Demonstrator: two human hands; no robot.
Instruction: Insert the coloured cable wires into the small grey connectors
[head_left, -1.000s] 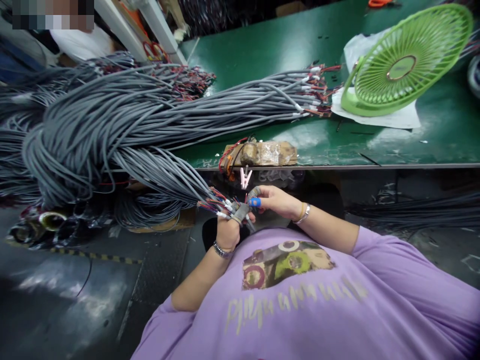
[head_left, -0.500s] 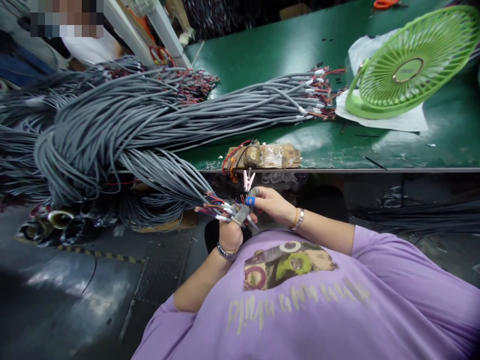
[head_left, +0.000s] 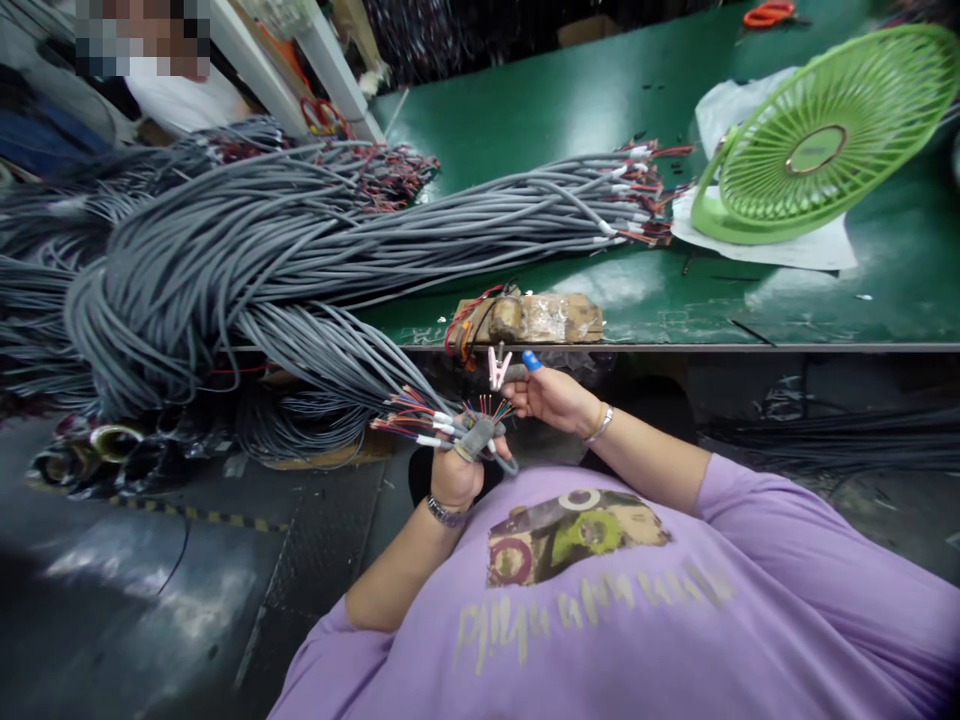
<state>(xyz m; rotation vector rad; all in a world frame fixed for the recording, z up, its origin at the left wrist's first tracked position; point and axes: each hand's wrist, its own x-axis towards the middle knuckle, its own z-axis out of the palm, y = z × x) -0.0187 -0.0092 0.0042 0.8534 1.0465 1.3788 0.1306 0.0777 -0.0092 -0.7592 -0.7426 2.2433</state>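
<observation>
My left hand (head_left: 454, 472) is closed round the ends of a few grey cables (head_left: 480, 436), just below the table edge. Their stripped coloured wires (head_left: 491, 408) fan upward. These cables run left into a thick grey bundle (head_left: 225, 250) that droops off the green table (head_left: 862, 290). My right hand (head_left: 555, 398) is curled, with a blue cot (head_left: 531, 360) on one raised fingertip. Its grey-covered thumb tip rests against a pink clip (head_left: 497, 367) that hangs from a taped wooden block (head_left: 540, 318). Whether it pinches the clip or a wire is unclear.
A green fan (head_left: 817, 140) lies tilted on white paper at the table's right. A second bunch of cable ends (head_left: 637, 190) points toward it. Another person sits at the far left. Orange scissors (head_left: 769, 14) lie at the back edge. Tape rolls (head_left: 112, 440) sit below the bundle.
My right hand has lifted away from the cable ends in my left hand up to the pink clip. The left hand has kept its grip and barely moved.
</observation>
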